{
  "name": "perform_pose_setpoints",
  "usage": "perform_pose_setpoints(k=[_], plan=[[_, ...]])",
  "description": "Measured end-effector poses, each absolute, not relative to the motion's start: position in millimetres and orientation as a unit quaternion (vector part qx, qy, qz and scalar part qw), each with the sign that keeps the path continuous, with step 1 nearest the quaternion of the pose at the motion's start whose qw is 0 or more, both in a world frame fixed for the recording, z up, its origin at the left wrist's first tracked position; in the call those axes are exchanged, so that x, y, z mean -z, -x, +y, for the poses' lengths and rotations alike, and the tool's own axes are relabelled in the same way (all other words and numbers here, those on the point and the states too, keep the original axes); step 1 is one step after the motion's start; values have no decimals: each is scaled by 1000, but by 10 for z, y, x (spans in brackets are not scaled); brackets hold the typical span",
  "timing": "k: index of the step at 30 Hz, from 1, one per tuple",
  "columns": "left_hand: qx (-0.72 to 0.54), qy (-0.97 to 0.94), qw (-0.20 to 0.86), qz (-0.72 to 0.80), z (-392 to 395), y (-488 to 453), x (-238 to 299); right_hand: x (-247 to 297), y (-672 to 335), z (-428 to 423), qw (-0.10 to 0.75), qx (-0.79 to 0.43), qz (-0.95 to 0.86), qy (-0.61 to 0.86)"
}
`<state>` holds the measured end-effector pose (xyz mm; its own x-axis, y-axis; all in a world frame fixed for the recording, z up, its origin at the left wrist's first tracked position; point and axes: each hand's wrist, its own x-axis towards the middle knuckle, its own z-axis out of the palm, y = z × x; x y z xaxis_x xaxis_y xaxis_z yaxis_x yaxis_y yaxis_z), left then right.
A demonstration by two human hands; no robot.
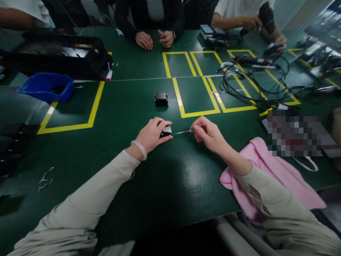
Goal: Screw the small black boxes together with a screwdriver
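My left hand (152, 134) is closed over a small black block (166, 131) that rests on the green table (149, 185). My right hand (209, 134) pinches the handle of a thin screwdriver (182, 132), whose metal shaft lies level and points left, with its tip at the block's right side. A second small black block (161, 99) sits alone farther back, near the yellow tape outlines. A pale bracelet circles my left wrist.
A pink cloth (269, 170) lies under my right forearm. A blue bin (45, 86) and black trays (55, 53) stand at the far left, and tangled black cables (253, 83) at the far right. Small metal bits (45, 178) lie near the left edge. Other people's hands (156, 38) rest across the table.
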<state>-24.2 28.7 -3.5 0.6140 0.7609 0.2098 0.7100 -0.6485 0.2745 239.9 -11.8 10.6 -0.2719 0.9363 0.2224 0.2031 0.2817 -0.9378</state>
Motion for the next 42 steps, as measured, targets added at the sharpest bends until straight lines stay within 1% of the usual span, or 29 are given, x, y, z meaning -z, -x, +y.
perform_pose_setpoints(k=[3,14,20,27,33,42], plan=[[-155,-895,82,411,288,241,36,-105,-2400,-111,440,-425,-675,412],[-155,-895,84,409,290,247,35,-148,-2389,-116,434,-413,-686,414],[-159,-896,80,406,293,244,44,-158,-2389,-126,414,-393,-697,434],[-159,-895,83,408,298,242,50,-144,-2398,-138,421,-364,-709,433],[-161,-895,79,407,296,248,57,-174,-2393,-135,407,-376,-707,439],[-155,-895,80,410,290,241,28,-180,-2388,-134,419,-378,-706,428]])
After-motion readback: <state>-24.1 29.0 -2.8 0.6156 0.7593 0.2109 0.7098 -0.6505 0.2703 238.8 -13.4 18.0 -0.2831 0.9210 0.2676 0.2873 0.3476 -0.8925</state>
